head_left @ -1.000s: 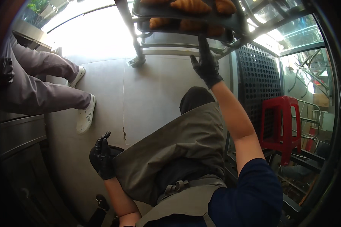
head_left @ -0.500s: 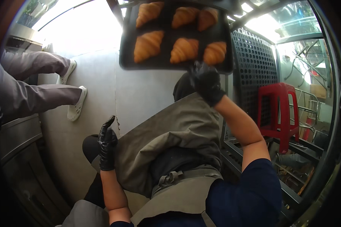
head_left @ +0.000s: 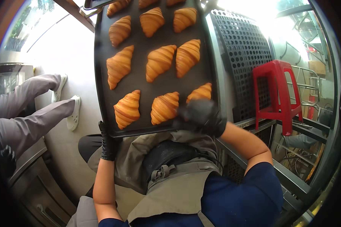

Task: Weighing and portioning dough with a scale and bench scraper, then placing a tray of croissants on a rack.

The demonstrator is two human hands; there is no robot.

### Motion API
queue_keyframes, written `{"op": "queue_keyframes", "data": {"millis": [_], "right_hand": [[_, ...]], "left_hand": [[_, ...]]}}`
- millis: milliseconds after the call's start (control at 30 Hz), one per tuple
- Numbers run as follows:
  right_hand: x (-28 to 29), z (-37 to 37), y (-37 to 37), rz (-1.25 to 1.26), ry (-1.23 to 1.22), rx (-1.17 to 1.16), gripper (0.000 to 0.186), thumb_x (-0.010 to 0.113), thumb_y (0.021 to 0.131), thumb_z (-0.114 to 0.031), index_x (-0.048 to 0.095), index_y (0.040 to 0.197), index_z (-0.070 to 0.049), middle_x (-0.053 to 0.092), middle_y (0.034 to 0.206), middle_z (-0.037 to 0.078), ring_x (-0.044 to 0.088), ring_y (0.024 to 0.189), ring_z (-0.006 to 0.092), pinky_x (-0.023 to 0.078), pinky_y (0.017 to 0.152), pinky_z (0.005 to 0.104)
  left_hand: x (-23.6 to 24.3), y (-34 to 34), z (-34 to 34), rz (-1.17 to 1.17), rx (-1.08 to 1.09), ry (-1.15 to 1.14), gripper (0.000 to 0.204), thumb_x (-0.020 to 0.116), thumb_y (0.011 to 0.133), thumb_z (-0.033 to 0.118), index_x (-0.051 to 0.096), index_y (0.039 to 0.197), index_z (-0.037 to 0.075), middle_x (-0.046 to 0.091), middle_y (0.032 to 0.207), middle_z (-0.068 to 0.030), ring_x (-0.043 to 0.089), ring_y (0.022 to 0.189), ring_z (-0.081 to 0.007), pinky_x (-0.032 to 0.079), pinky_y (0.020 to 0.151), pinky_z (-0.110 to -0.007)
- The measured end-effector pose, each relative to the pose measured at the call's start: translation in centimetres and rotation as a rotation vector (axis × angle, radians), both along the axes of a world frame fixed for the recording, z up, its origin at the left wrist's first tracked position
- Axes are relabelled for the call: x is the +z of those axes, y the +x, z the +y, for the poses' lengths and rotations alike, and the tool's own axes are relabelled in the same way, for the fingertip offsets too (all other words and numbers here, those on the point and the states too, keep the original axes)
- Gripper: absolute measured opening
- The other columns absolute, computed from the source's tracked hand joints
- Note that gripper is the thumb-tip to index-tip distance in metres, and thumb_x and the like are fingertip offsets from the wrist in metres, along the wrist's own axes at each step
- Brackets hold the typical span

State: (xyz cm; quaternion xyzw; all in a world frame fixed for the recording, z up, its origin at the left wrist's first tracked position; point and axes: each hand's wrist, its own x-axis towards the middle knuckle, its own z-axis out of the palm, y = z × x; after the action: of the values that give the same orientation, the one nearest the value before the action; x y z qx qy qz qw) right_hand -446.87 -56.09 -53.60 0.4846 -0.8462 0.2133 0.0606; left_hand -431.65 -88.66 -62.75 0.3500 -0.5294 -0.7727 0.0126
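A dark baking tray (head_left: pixel 140 81) with rows of golden croissants (head_left: pixel 160 63) reaches over my lap, its near edge close to my apron. At its near left corner is my black-gloved left hand (head_left: pixel 109 145), thumb up along the outer side and the other fingers hidden beneath the tray; it grips that corner. My right hand (head_left: pixel 201 116), also gloved in black, lies over the near right corner. Motion smears its fingers, and it partly covers the nearest right croissant (head_left: pixel 201 92). Whether it grips the rim or touches the croissant cannot be told.
A red plastic stool (head_left: pixel 276 90) stands on a metal frame at the right, beside a black perforated panel (head_left: pixel 242 53). Another person's legs (head_left: pixel 34 117) and pale shoes are at the left. Below them stands a metal cabinet (head_left: pixel 41 189). A second tray edge (head_left: pixel 96 3) shows at the top.
The tray has come toward me, bringing more croissants into view. My left hand, free before, has met its near left corner. My right hand has come nearer to my body.
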Motion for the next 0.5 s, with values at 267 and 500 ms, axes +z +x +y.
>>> {"op": "queue_keyframes", "data": {"millis": [267, 500], "right_hand": [[1.1, 2.6, -12.7, -0.095, -0.156, -0.192, 0.095, 0.086, 0.07, -0.038, 0.042, 0.15, -0.011, 0.053, 0.14, 0.017, 0.047, 0.134, 0.0379, 0.031, 0.118, 0.0478], [-0.1, 2.1, -14.1, -0.048, 0.016, -0.147, 0.093, 0.081, 0.07, -0.043, 0.043, 0.15, -0.015, 0.056, 0.142, 0.007, 0.046, 0.137, 0.0344, 0.026, 0.12, 0.0491]], "left_hand": [[3.1, -1.8, 0.7, -0.163, 0.275, 0.31, 0.072, 0.037, 0.098, 0.072, 0.06, 0.121, 0.008, 0.064, 0.105, -0.0052, 0.059, 0.087, -0.0182, 0.049, 0.086, -0.032], [0.4, 1.8, -3.3, -0.169, 0.079, 0.299, 0.069, 0.037, 0.093, 0.08, 0.066, 0.088, 0.017, 0.059, 0.071, 0.0069, 0.046, 0.056, -0.0051, 0.035, 0.051, -0.02]]}}
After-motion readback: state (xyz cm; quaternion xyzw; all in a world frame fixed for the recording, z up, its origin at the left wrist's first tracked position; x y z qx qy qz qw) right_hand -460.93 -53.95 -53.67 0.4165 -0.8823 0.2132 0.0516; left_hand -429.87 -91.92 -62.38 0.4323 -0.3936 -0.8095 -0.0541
